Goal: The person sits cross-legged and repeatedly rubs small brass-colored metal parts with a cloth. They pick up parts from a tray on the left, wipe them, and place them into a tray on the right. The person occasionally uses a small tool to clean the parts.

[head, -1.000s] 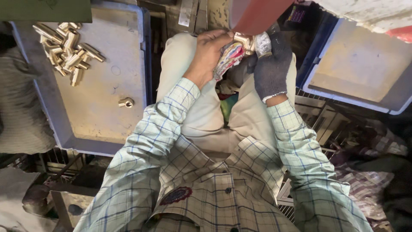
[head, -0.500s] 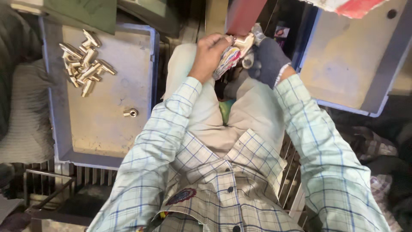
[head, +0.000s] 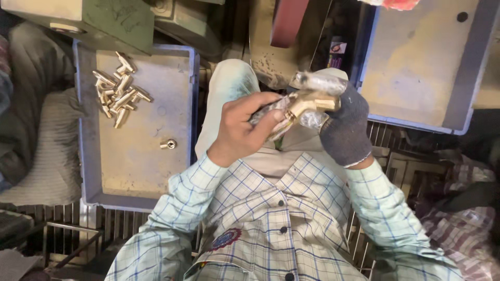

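Observation:
I sit with both hands raised over my lap. My bare left hand (head: pixel 242 129) grips a crumpled, grimy rag (head: pixel 271 115) pressed against a small brass fitting (head: pixel 308 103). My right hand (head: pixel 341 127), in a dark knitted glove with taped fingertips, holds that brass fitting from the right side. The two hands touch around the part. A pile of several similar brass pieces (head: pixel 119 88) lies in the far left corner of a blue-grey tray (head: pixel 135 171) to my left, and one loose brass piece (head: pixel 168 144) sits alone near the tray's middle.
A second blue-grey tray (head: pixel 416 67) with a dusty floor stands at the upper right. Green metal machine parts (head: pixel 99 23) and a dark red belt (head: pixel 288 21) are ahead. Grey cloth (head: pixel 36 151) lies at the far left, checked cloth (head: pixel 463 224) at right, metal grating (head: pixel 396 161) underneath.
Both hands have come closer to me and lower in view, still together on the rag and brass fitting. The view has shifted, with the left tray now further from my knee.

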